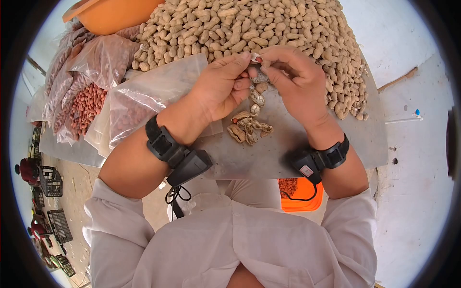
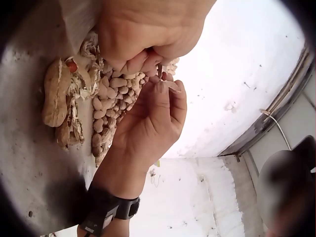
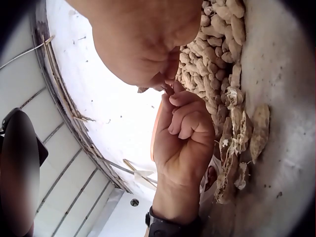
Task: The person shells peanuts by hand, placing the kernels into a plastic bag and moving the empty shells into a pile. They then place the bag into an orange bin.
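Both hands meet in front of the peanut pile (image 1: 249,29). Between their fingertips is an opened peanut (image 1: 256,58) with a red kernel showing. My left hand (image 1: 222,86) pinches one side of it with thumb and forefinger, the other fingers curled. From the other side, my right hand (image 1: 298,84) pinches the shell with thumb and forefinger; in the left wrist view a piece of shell (image 2: 171,85) shows at the fingertips of that right hand (image 2: 153,116). Broken shells (image 1: 249,127) lie on the metal tabletop (image 1: 288,139) below the hands.
Clear bags with red kernels (image 1: 88,105) lie at the left, one nearly flat bag (image 1: 149,98) beside the left forearm. An orange basin (image 1: 113,17) stands at the back left. Below the table edge is an orange container (image 1: 307,198) holding red kernels. A white wall is at the right.
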The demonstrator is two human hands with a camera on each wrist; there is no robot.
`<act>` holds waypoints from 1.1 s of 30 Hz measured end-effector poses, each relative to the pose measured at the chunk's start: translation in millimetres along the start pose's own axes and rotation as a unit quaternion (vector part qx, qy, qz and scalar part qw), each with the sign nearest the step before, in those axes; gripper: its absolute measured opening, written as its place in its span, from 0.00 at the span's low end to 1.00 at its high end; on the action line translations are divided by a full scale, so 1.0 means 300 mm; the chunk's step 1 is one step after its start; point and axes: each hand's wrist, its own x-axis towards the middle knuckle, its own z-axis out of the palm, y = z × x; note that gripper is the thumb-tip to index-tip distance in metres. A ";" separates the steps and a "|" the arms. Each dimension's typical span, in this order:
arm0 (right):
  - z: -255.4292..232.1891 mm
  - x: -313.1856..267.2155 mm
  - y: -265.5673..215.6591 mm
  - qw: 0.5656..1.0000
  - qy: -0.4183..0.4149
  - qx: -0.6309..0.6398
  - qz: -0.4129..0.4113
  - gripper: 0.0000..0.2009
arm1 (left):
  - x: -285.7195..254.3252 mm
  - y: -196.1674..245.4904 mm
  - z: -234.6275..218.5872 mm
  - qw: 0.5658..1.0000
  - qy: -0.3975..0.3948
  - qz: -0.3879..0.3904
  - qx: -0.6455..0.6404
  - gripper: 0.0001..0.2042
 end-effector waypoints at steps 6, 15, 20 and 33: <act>0.000 0.013 0.006 0.981 -0.019 -0.108 -0.162 0.11 | 0.007 0.001 -0.013 0.993 -0.008 -0.069 -0.098 0.10; -0.019 -0.004 0.003 0.989 -0.013 0.137 0.063 0.09 | 0.005 0.011 -0.022 0.998 0.013 -0.006 -0.061 0.09; -0.066 0.006 0.022 0.967 -0.171 0.138 0.129 0.08 | 0.006 0.035 -0.031 0.996 0.039 0.075 -0.035 0.08; 0.015 -0.005 -0.053 0.910 -0.383 -0.130 -0.097 0.08 | 0.006 0.043 -0.039 0.993 0.042 0.107 -0.007 0.08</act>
